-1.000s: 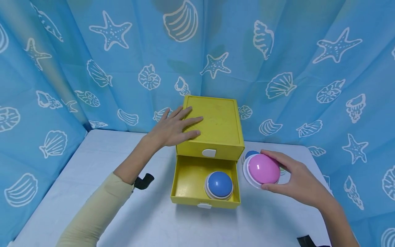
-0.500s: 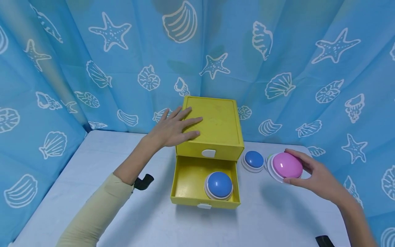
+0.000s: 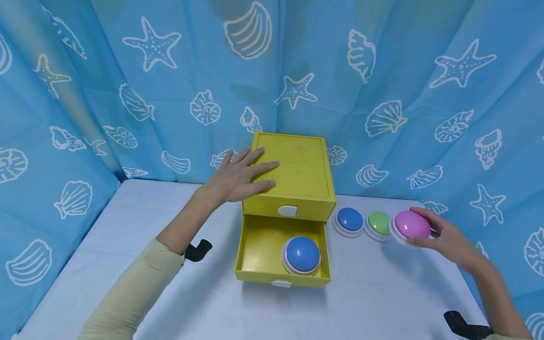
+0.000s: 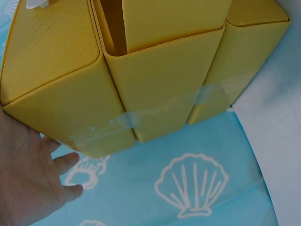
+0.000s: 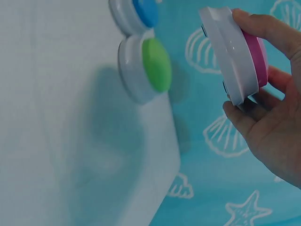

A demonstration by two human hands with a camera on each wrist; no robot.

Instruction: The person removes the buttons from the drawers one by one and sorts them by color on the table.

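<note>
My left hand (image 3: 238,179) lies with spread, straight fingers on the top left edge of a yellow drawer unit (image 3: 299,165). In the left wrist view that hand (image 4: 28,174) reaches along the side of the unit (image 4: 160,89). My right hand (image 3: 446,236) grips a pink push button (image 3: 412,224) with a white base by its rim. The right wrist view shows the pink button (image 5: 235,56) raised above the table, thumb on one side and fingers (image 5: 240,117) on the other. A green push button (image 3: 378,223) sits just left of it, beside a blue one (image 3: 350,219).
The lower drawer (image 3: 259,245) is pulled out, with a larger blue push button (image 3: 302,254) at its right side. The white-covered table (image 3: 204,293) ends at a blue shell-print curtain (image 3: 297,61) behind and at both sides.
My right hand has carried the pink button rightward, past the small blue and green buttons, which now show fully. The left hand and the drawer unit have stayed in place.
</note>
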